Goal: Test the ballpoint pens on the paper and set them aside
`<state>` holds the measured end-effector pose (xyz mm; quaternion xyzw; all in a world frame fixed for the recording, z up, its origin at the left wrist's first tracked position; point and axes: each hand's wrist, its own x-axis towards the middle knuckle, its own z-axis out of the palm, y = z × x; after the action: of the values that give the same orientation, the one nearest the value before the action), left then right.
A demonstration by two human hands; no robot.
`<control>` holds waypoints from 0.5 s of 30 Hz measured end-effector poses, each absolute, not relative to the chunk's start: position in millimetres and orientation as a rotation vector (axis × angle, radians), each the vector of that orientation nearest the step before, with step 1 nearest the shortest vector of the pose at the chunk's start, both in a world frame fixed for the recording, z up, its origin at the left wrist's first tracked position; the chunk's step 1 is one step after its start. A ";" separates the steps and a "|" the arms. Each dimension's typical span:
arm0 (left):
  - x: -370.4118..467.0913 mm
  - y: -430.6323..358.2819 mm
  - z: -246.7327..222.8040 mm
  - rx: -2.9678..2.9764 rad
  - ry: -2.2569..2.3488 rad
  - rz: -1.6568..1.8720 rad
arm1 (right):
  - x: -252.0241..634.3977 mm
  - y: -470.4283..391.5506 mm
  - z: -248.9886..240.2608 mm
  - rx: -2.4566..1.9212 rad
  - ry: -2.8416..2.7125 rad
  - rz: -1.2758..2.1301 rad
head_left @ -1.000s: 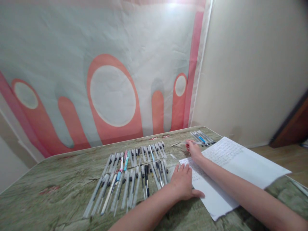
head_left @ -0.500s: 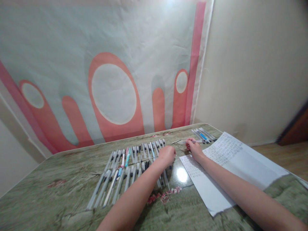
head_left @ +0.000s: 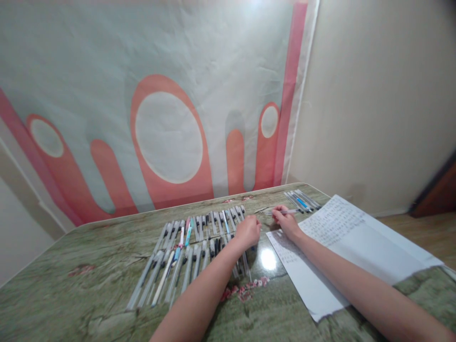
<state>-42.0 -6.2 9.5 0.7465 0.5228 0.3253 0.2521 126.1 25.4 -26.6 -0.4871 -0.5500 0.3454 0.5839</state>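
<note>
My right hand (head_left: 285, 220) pinches a thin clear pen (head_left: 292, 211) just above the table, beyond the upper left corner of the handwritten paper (head_left: 342, 237). Its forearm crosses that sheet. To the left, my left hand (head_left: 249, 231) is curled closed beside the right end of the pen rows; whatever its fingers hold is hidden. Two rows of pens lie side by side: a far row (head_left: 199, 228) and a near row (head_left: 174, 270). Most are clear with dark clips, while a few are white, pink or light blue. My left forearm hides part of the near row.
A smaller group of pens, one of them a blue pen (head_left: 301, 202), lies past the paper at the far right. Everything rests on a green marbled table (head_left: 89, 280). Behind it stand a wall with a pink and orange printed sheet (head_left: 171, 137) and a plain wall.
My right hand has shifted slightly left with the pen, whose tilt differs a little. My left hand stays closed in nearly the same spot.
</note>
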 end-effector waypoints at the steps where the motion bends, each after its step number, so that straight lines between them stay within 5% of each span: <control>1: -42.2 -4.8 9.9 1.898 1.360 0.960 | 124.2 21.1 -23.9 -1.131 -1.365 0.719; 8: -52.2 1.5 17.4 0.607 0.765 1.110 | 106.5 -6.6 -12.1 -0.829 -1.811 -0.020; 15: -57.0 0.7 12.5 0.361 0.513 0.926 | 99.7 -14.6 -8.1 -0.591 -1.985 -0.199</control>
<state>-57.0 0.7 12.5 0.1712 0.2432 0.4394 0.8476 99.7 -14.6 -8.1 -0.2450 -0.8229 -0.0825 0.5060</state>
